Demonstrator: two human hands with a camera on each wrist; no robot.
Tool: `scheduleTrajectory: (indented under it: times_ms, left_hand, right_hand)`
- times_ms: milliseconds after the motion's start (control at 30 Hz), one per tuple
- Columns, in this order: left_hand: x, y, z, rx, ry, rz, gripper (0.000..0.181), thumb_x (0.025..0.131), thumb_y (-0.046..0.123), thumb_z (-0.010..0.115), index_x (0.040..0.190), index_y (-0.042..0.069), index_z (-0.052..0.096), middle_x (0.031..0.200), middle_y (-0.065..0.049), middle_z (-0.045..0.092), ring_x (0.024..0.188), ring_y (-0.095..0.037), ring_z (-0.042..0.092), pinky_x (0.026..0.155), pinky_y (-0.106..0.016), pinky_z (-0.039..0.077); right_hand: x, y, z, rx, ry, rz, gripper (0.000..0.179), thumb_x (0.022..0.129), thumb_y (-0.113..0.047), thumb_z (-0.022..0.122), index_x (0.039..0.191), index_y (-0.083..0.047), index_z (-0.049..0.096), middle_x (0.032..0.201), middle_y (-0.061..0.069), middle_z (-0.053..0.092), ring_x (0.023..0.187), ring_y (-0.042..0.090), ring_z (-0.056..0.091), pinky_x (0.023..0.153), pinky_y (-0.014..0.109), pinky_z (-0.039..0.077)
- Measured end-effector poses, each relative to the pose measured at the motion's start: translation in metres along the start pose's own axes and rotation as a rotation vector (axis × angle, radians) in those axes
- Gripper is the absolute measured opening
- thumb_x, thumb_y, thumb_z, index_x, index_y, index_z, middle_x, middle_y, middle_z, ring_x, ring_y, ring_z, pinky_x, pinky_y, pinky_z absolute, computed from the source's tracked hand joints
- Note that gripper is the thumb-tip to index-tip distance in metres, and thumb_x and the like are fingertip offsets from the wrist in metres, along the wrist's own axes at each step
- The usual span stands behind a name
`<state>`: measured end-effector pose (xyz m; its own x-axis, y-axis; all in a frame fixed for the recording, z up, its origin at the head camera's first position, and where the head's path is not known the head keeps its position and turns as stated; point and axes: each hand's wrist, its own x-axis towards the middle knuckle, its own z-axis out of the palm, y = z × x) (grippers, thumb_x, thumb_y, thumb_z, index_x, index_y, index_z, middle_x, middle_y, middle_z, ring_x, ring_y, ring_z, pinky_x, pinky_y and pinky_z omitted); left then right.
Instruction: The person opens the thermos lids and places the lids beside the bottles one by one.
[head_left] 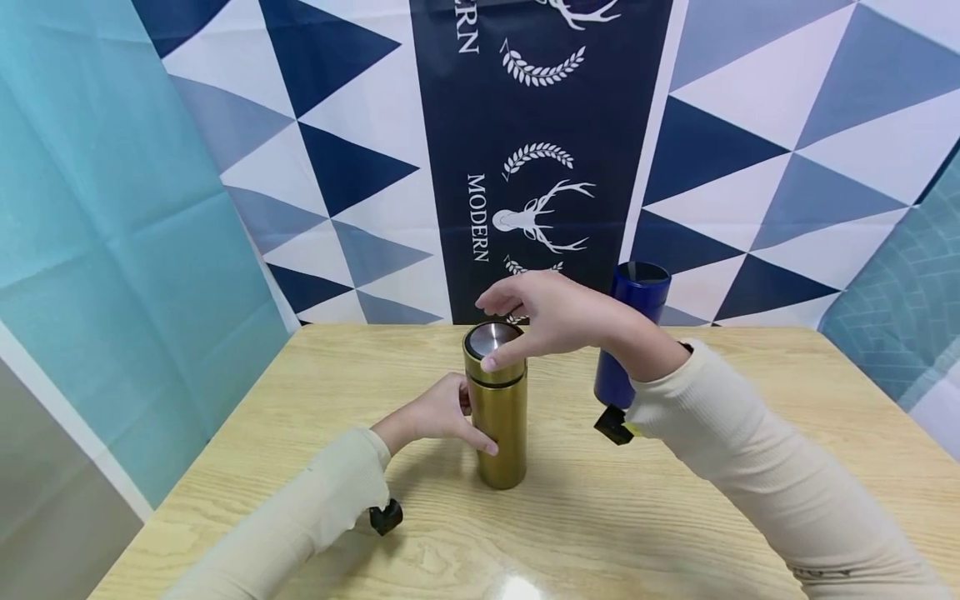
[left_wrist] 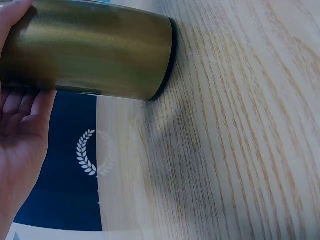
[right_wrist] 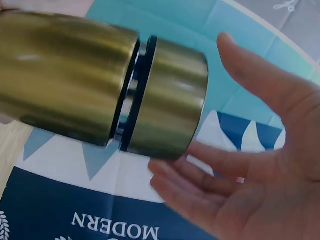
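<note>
A gold metal thermos flask point(head_left: 504, 429) stands upright on the wooden table. My left hand point(head_left: 441, 408) grips its body from the left, thumb across the front; in the left wrist view part of that hand point(left_wrist: 22, 145) curves round the flask above its black base rim. The gold lid point(right_wrist: 170, 97) sits on the flask with a narrow gap below it, showing a shiny neck. My right hand point(head_left: 555, 312) is over the top of the flask. In the right wrist view, its thumb stands off the lid and its loosely bent fingers point(right_wrist: 172, 175) lie close beside it.
A dark blue cylinder point(head_left: 615, 379) with a dark top stands behind the right forearm. Black wrist devices point(head_left: 386, 517) hang below both cuffs. The wooden table point(head_left: 420, 550) ends at a patterned cloth backdrop point(head_left: 367, 150), with a turquoise cloth point(head_left: 112, 217) on the left.
</note>
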<state>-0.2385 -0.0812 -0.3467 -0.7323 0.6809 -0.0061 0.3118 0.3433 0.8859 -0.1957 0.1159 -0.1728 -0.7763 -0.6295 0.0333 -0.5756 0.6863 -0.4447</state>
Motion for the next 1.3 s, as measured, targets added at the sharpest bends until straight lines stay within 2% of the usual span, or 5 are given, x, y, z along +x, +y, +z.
scheduleTrajectory:
  times_ms: [233,400,600,967,1300]
  left_hand:
    - [-0.002,0.002,0.001,-0.002,0.0,-0.013,0.051,0.064,0.007,0.086,0.11,0.007,0.063,0.111,-0.006,0.069,0.095,-0.008,0.062,0.089,-0.024,0.053]
    - [-0.001,0.0,0.0,-0.008,-0.003,-0.009,0.052,0.065,0.006,0.086,0.112,0.007,0.063,0.112,-0.007,0.069,0.097,-0.008,0.063,0.09,-0.025,0.053]
    - [-0.002,-0.001,-0.001,-0.002,-0.01,-0.012,0.054,0.065,0.008,0.086,0.114,0.008,0.062,0.114,-0.006,0.068,0.098,-0.008,0.062,0.09,-0.025,0.053]
    - [-0.001,-0.002,0.0,-0.006,-0.011,0.011,0.055,0.065,0.007,0.085,0.115,0.008,0.062,0.114,-0.008,0.068,0.098,-0.008,0.062,0.09,-0.025,0.053]
    - [-0.002,-0.001,-0.002,-0.006,-0.021,0.008,0.056,0.066,0.008,0.085,0.117,0.009,0.061,0.116,-0.007,0.067,0.1,-0.009,0.062,0.091,-0.025,0.052]
  right_hand:
    - [-0.003,-0.014,0.009,-0.058,0.066,0.101,0.066,0.075,-0.035,0.081,0.125,0.001,0.058,0.121,0.014,0.066,0.11,0.025,0.063,0.094,0.039,0.054]
    - [-0.003,-0.018,0.011,-0.067,0.088,0.106,0.058,0.076,-0.032,0.08,0.119,0.001,0.061,0.115,0.012,0.069,0.1,0.022,0.065,0.086,0.035,0.056]
    - [0.0,-0.015,0.01,-0.06,0.057,0.093,0.051,0.077,-0.028,0.079,0.117,-0.001,0.063,0.111,0.011,0.07,0.099,0.021,0.065,0.085,0.033,0.056]
    - [0.001,-0.012,0.006,-0.019,-0.004,0.051,0.046,0.078,-0.02,0.075,0.119,-0.004,0.062,0.113,0.008,0.07,0.103,0.021,0.065,0.086,0.033,0.056]
    - [0.004,-0.002,0.004,-0.022,-0.023,-0.093,0.044,0.078,-0.015,0.07,0.119,-0.003,0.061,0.113,0.007,0.069,0.097,0.017,0.063,0.084,0.031,0.054]
